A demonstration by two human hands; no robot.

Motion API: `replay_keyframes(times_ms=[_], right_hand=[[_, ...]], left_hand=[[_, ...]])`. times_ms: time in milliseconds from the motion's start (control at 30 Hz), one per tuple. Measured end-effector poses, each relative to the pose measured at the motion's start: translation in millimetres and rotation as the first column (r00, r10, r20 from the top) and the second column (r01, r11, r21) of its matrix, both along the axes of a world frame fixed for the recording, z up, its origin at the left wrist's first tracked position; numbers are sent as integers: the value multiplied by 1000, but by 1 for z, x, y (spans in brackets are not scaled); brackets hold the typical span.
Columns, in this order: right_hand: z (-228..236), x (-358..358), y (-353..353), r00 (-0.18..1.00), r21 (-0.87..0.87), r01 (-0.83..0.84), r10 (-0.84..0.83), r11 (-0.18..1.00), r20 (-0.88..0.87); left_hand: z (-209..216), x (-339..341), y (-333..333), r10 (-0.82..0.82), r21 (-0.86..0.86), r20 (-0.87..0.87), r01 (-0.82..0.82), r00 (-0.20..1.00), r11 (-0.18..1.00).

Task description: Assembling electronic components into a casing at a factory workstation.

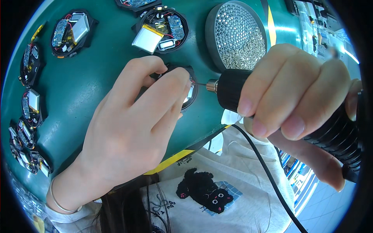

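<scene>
My right hand [297, 89] is wrapped round a black electric screwdriver [232, 88]. Its thin bit points left, reaching the right side of a round black device housing [194, 91] on the green table. My left hand [126, 120] is bent over that housing, thumb and fingers closed on it and hiding most of it; a bit of its edge and a pale part inside show. Whether the bit sits in a screw cannot be made out. Just beyond lies another round housing [176, 25] with a blue circuit board and a silver battery [147, 40] tilted out on its wires.
A grey round dish [211, 44] with a perforated plate holds many small screws [248, 48]. More opened housings lie far left [72, 33] and down the left edge [31, 105]. The screwdriver's black cable [260, 163] hangs past the yellow-and-black taped table edge [171, 160].
</scene>
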State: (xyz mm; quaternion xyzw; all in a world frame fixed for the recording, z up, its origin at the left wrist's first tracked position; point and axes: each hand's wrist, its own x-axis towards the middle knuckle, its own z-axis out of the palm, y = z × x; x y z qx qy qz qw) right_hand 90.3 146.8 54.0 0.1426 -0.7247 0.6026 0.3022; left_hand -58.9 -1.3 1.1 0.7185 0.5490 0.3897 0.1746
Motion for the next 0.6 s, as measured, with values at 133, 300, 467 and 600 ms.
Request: replay_keyframes(times_ms=[133, 300, 467, 600], right_hand=[[1, -3, -1, 1000, 12, -7, 7, 1000, 4], [-5, -7, -1, 998, 2, -56, 56, 998, 5], [-5, -13, -3, 997, 22, -81, 81, 996, 19], [-11, -18, -4, 994, 28, -113, 113, 993, 12]], left_hand=[[1, -1, 2, -9, 6, 9, 9, 1000, 1000], [-2, -1, 0, 9, -59, 57, -6, 998, 998], [-2, 4, 1, 50, -86, 142, -38, 989, 996], [-4, 3, 1, 36, -38, 92, -33, 995, 999]])
